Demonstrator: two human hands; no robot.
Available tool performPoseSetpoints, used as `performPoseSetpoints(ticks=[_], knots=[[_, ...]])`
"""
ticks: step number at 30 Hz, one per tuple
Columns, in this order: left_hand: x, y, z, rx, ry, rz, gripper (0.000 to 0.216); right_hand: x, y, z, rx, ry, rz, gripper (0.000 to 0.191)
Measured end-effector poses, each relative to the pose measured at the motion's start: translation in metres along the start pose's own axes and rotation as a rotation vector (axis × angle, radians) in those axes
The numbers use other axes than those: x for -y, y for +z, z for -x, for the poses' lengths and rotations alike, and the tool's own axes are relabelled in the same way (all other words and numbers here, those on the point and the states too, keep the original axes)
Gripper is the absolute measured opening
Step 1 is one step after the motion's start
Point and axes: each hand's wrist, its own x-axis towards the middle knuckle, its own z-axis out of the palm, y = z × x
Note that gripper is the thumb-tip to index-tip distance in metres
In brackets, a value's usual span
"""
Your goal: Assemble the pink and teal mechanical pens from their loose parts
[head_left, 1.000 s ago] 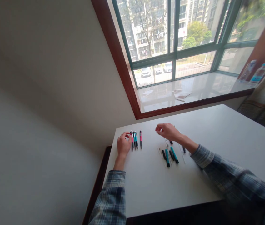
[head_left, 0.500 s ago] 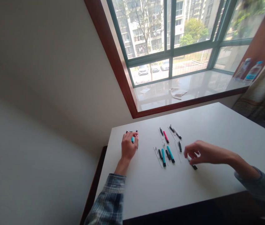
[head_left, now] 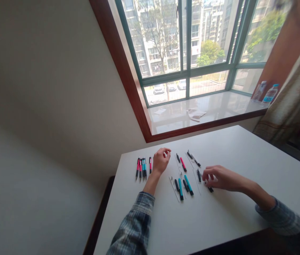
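Observation:
A row of assembled pens (head_left: 143,167), pink, teal and black, lies at the far left of the white table (head_left: 219,219). My left hand (head_left: 161,160) hovers just right of that row, fingers curled with thumb near forefinger, and nothing shows in them. Loose pen parts lie in the middle: a pink barrel (head_left: 183,164), teal barrels (head_left: 188,184), black pieces (head_left: 177,185) and thin refills (head_left: 194,159). My right hand (head_left: 219,177) rests on the table to their right, fingertips pinched on a short black pen part (head_left: 210,189).
A wide window sill (head_left: 219,106) runs behind the table, with folded paper (head_left: 195,114) and two plastic bottles (head_left: 269,94) on it. A curtain (head_left: 295,99) hangs at the right. The plain wall is close on the left.
My left hand left the row of pens and moved right toward the loose parts. My right hand slid a little left with the black part. The camera tilted slightly.

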Motion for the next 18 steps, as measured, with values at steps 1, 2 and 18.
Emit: performPoseSetpoints(ticks=[1, 2, 18], knots=[[0.003, 0.005, -0.004, -0.006, -0.029, 0.008, 0.017, -0.001, -0.001, -0.004, -0.006, -0.011, 0.013, 0.014], [0.005, 0.011, -0.007, -0.005, -0.046, 0.004, 0.019, -0.002, -0.003, -0.009, -0.018, -0.024, 0.023, 0.014], [0.018, 0.043, -0.010, 0.004, -0.060, -0.239, 0.015, -0.020, 0.004, -0.109, -0.614, -0.202, 0.095, 0.012]])
